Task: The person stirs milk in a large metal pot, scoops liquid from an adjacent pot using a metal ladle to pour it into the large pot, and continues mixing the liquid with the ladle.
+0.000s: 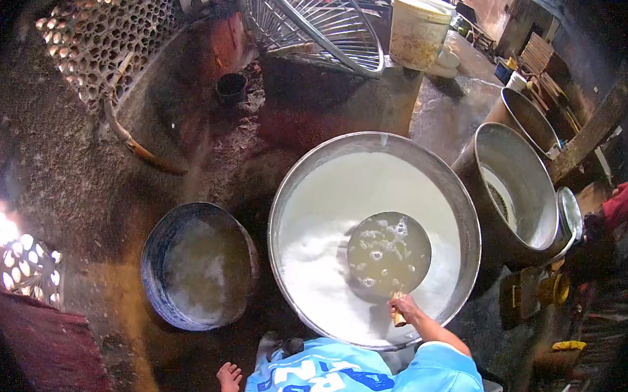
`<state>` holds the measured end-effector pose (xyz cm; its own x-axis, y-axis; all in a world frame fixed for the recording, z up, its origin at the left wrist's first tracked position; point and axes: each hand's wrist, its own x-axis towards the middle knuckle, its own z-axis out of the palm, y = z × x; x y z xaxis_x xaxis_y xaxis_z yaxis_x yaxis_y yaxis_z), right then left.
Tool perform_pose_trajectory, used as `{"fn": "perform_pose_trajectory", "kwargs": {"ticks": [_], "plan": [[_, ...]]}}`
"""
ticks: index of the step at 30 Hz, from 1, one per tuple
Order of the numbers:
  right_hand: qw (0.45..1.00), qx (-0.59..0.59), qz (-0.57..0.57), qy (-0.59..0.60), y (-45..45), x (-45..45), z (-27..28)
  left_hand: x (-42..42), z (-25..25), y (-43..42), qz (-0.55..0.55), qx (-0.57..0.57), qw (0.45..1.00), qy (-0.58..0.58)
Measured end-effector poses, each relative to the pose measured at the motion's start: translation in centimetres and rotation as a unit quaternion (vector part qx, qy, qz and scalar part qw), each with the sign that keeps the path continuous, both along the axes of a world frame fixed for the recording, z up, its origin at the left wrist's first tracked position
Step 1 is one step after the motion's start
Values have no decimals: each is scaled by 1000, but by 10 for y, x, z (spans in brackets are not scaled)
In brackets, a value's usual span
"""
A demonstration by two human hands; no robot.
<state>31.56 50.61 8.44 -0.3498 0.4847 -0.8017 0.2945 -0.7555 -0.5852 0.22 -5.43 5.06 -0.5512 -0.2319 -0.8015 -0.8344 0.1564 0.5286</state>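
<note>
My right hand point(405, 309) is wrapped round the short wooden handle point(399, 319) of a large round ladle point(388, 251). Cloudy liquid with bubbles shows in the ladle's round bowl. It sits inside a wide metal vat point(279, 266), amid white milky liquid point(373, 174). Down at the lower left, my left hand point(229, 376) hangs beside my blue shirt, holding nothing, its fingers apart. The nearest thing to it is a blue-rimmed tub point(152, 287) of murky liquid with pale foam.
Two tall metal drums point(516, 180) point(527, 119) stand to the right of the vat. At the back are a stained white bucket point(417, 33) and a metal-barred round frame point(324, 24). A curved hose point(134, 145) lies at left. Perforated wall blocks point(119, 37) let in light.
</note>
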Motion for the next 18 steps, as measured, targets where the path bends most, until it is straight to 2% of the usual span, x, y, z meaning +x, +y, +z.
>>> {"fn": "perform_pose_trajectory", "kwargs": {"ticks": [2, 5, 6, 9, 11, 13, 14, 17, 18], "plan": [[999, -5, -44, 7, -11, -7, -3, -5, 19, 10, 2, -7, 1000, 3], [995, -20, -96, 9, -26, -17, -36, -15, 36, 17, -13, -4, 1000, 12], [988, -69, -115, 74, -32, -22, -41, -17, 43, 22, -22, -24, 999, 16], [973, -117, -181, 83, -49, -54, -37, -23, 50, 20, -36, -13, 999, 34], [955, -180, -210, 111, -61, -75, -59, -27, 52, 18, -49, -21, 998, 35], [936, -209, -232, 161, -72, -101, -59, -29, 54, 16, -51, -27, 998, 34], [939, -209, -205, 184, -78, -113, -53, -29, 51, 12, -50, -20, 998, 33], [887, -308, -197, 283, -90, -154, -15, -29, 40, -7, -39, -3, 999, 22], [854, -358, -177, 333, -95, -164, -8, -27, 35, -14, -32, 0, 999, 14]]}}
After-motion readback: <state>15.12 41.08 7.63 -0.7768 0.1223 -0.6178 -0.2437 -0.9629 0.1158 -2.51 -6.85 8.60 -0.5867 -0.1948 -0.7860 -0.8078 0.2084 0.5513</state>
